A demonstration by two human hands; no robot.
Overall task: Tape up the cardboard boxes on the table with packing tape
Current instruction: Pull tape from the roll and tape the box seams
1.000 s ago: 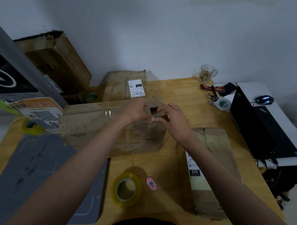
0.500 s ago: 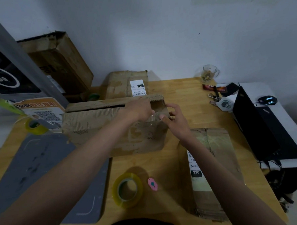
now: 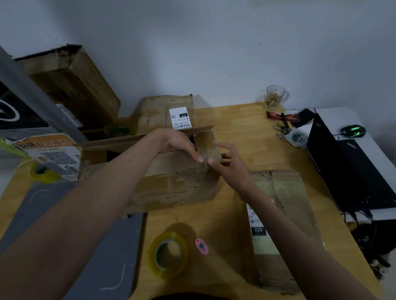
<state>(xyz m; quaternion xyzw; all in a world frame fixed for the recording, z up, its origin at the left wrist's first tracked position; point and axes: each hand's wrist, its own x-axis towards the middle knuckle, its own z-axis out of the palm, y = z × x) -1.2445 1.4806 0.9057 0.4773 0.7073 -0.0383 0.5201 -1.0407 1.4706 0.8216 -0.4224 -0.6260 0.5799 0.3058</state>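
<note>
A worn cardboard box (image 3: 171,185) sits mid-table with its top flaps apart, the far flap (image 3: 146,136) standing up and the near flap (image 3: 177,164) showing bare corrugation. The left hand (image 3: 178,144) reaches over the opening, its fingers bent down onto the near flap at the box's right end; whether they pinch the flap or only press it cannot be told. The right hand (image 3: 229,164) is at 3 o'clock of the left one, fingers spread and loosely bent, the index tip touching the box's right end flap (image 3: 209,149); it holds nothing that can be made out.

A roll of clear packing tape (image 3: 167,255) lies flat on the wooden table (image 3: 241,129) at 6 o'clock of the box, apart from both hands, with a small pink cutter (image 3: 201,246) just beside it at 3 o'clock. A second box (image 3: 285,205) with a white label lies at 4 o'clock of the open one, under the right forearm. A third labelled box (image 3: 165,110) stands at 12 o'clock against the wall. A second tape roll (image 3: 42,172) rests at 9 o'clock near the table's left edge. A grey mat (image 3: 102,256) lies at 7 o'clock. At 2 o'clock are a glass mug (image 3: 274,96) and keys (image 3: 282,129), and at 3 o'clock an open laptop (image 3: 343,166) and a mouse (image 3: 352,130).
</note>
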